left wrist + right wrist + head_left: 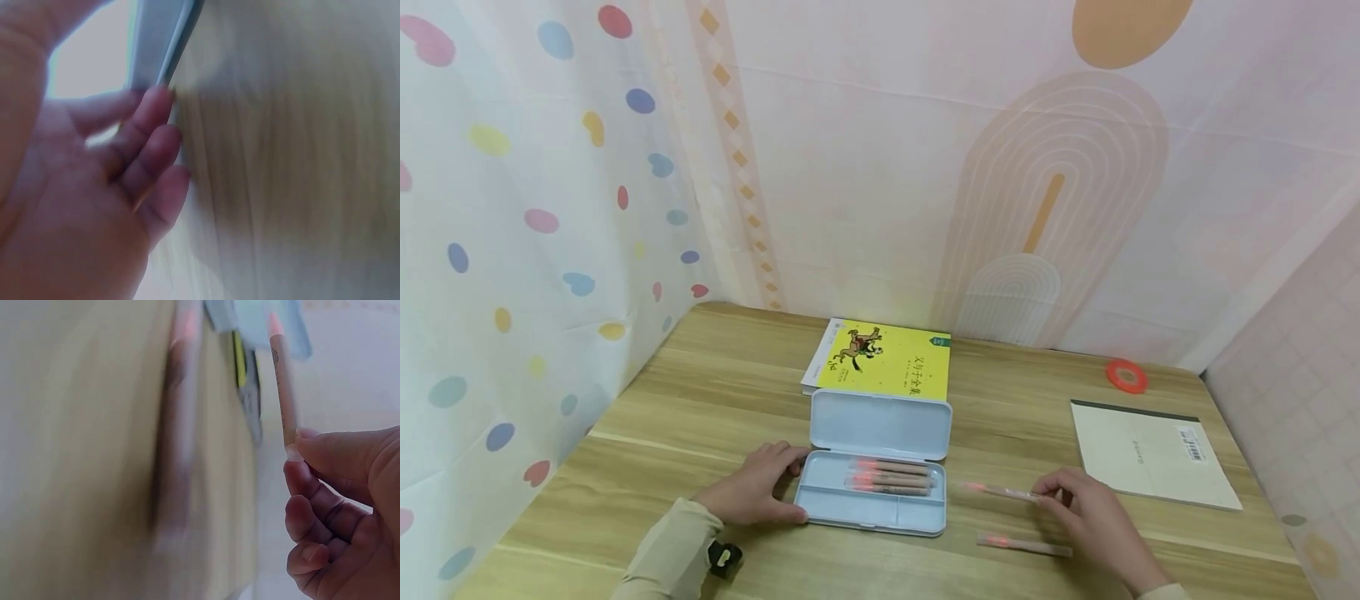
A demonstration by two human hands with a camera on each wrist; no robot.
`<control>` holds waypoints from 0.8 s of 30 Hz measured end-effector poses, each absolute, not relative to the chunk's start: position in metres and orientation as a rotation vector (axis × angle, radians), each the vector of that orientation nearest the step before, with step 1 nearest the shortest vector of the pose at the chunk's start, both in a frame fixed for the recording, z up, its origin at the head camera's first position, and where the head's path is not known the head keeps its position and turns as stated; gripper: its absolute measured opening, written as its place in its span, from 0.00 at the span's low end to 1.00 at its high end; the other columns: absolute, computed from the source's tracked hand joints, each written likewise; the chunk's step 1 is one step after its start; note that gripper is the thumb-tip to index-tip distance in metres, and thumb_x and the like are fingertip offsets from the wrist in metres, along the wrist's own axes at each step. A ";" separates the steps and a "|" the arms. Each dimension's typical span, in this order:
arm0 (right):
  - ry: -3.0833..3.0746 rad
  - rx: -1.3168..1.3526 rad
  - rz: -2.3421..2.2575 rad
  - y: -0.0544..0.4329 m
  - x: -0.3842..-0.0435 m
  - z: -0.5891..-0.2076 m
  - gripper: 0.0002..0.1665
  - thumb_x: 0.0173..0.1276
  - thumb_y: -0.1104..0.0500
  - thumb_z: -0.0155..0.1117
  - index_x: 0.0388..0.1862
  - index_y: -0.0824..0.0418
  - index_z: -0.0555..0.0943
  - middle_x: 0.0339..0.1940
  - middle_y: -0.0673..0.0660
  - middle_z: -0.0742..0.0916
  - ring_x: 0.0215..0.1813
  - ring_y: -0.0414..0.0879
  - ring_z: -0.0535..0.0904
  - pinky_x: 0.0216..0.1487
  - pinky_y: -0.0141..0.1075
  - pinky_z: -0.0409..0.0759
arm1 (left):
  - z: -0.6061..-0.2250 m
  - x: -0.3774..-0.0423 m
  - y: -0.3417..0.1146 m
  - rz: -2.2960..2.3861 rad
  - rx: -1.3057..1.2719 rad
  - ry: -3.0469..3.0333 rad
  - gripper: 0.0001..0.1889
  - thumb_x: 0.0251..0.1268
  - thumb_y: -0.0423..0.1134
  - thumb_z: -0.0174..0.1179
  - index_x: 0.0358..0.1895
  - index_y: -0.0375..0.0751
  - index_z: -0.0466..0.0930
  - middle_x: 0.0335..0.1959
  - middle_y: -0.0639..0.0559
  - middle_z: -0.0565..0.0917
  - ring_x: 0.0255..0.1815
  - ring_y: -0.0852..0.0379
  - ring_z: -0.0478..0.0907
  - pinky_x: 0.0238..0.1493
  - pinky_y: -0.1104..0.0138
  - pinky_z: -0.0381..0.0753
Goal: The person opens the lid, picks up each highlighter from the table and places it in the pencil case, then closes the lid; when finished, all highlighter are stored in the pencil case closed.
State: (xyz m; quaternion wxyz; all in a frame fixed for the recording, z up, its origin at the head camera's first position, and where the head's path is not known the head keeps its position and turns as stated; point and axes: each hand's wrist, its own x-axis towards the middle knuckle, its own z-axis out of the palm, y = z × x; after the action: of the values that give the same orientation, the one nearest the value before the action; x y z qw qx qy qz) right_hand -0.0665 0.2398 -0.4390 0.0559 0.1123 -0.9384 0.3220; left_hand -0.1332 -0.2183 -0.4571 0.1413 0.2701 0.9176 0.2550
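Several pens (895,477) already lie in the open pencil case (846,505), its end held by the left hand (760,487), while the right hand (1090,512) pinches another pen (1003,492) near it, leaving, I'd judge, one loose pen (1026,546) on the table (700,392).

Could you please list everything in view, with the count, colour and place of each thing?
Pencil case: one, pale blue, open on the table
Pens in the case: at least three, brown with reddish tips, rear compartment
Held pen: one, brown with reddish tip, in the right hand
Loose pen: one, same colours, right of the case
Book: one, yellow, behind the case
Notebook: one, cream, dark spine, table's right
Ring: one, red, behind the notebook
Table: one, wood-toned, underneath
Patterned hangings: pale, behind and left; count unclear
Wrist device: one, black, left wrist
Sleeves: two, beige, at both wrists
Hands: two, left touching the case, right pinching a pen
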 end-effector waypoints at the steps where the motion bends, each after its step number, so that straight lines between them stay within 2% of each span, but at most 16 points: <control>1: -2.850 0.351 0.988 0.235 -0.069 -0.437 0.04 0.63 0.61 0.69 0.33 0.51 0.83 0.29 0.40 0.78 0.29 0.29 0.69 0.30 0.28 0.72 | -0.457 -0.133 -0.218 0.734 0.780 2.650 0.46 0.51 0.58 0.71 0.67 0.31 0.66 0.44 0.56 0.71 0.47 0.56 0.64 0.50 0.60 0.67; 5: -2.870 0.419 1.012 0.216 -0.081 -0.430 0.02 0.66 0.58 0.68 0.33 0.53 0.83 0.29 0.41 0.80 0.31 0.29 0.70 0.32 0.28 0.72 | -0.456 -0.133 -0.217 0.737 0.777 2.641 0.46 0.51 0.58 0.71 0.67 0.31 0.66 0.44 0.56 0.71 0.47 0.56 0.64 0.50 0.60 0.66; 14: -2.920 0.517 1.069 0.170 -0.100 -0.425 0.04 0.64 0.61 0.69 0.31 0.53 0.83 0.27 0.43 0.80 0.29 0.31 0.68 0.31 0.28 0.70 | -0.453 -0.132 -0.216 0.745 0.777 2.632 0.45 0.52 0.56 0.71 0.67 0.30 0.66 0.44 0.55 0.71 0.47 0.55 0.64 0.50 0.60 0.66; 24: -2.977 0.646 1.017 0.111 -0.101 -0.433 0.03 0.66 0.60 0.67 0.32 0.55 0.84 0.30 0.45 0.80 0.32 0.36 0.70 0.34 0.30 0.72 | -0.456 -0.133 -0.217 0.731 0.761 2.636 0.45 0.51 0.57 0.72 0.67 0.31 0.66 0.44 0.56 0.71 0.47 0.56 0.63 0.50 0.61 0.65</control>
State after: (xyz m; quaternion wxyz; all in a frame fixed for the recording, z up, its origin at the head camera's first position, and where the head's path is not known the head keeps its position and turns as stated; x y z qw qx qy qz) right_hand -0.1007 0.1114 -0.4328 -0.0348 0.2010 -0.9264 0.3166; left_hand -0.1334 -0.2167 -0.4558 0.1507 0.2650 0.9178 0.2545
